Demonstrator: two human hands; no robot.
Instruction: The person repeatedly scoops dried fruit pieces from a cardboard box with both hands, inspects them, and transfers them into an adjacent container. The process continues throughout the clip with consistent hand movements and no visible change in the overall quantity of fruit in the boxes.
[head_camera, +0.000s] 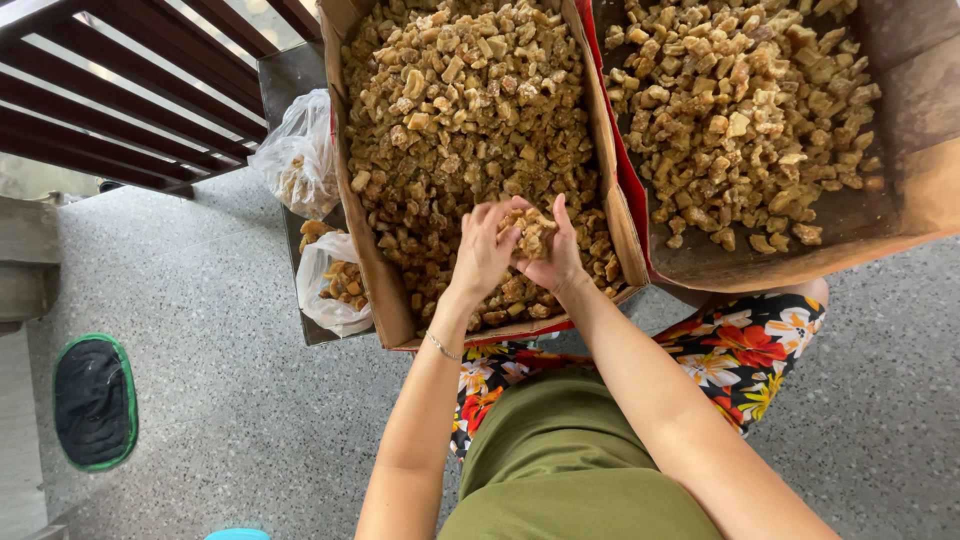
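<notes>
Both hands meet over the near end of a cardboard box (372, 255) full of small brownish-yellow chunks (460, 110). Left hand (484, 250) and right hand (556, 255) are cupped toward each other, fingers curled, and between them they hold a small clump of the chunks (532, 232), lifted just above the heap in the box. The left fingers press on the clump from one side, the right fingers close on it from the other, so the two hands are together and clamped on that clump. A thin bracelet (443, 347) sits on the left wrist.

That box stands on a dark tray or low stand (292, 75) whose edge shows at its left side. Just to the right, touching it along a red-lined edge, lies a second cardboard box (905, 130), tilted and also holding the same sort of chunks, spread more thinly with bare dark bottom showing. Left of the first box two clear plastic bags (300, 155) with some chunks inside rest on the tray, one above the other. Below the hands are the person's olive green top (560, 460) and flowered trousers (745, 355). A dark mat with a green border (92, 402) lies on the speckled grey floor (240, 400) well off to the left, and dark red rails (130, 90) cross the upper left corner
</notes>
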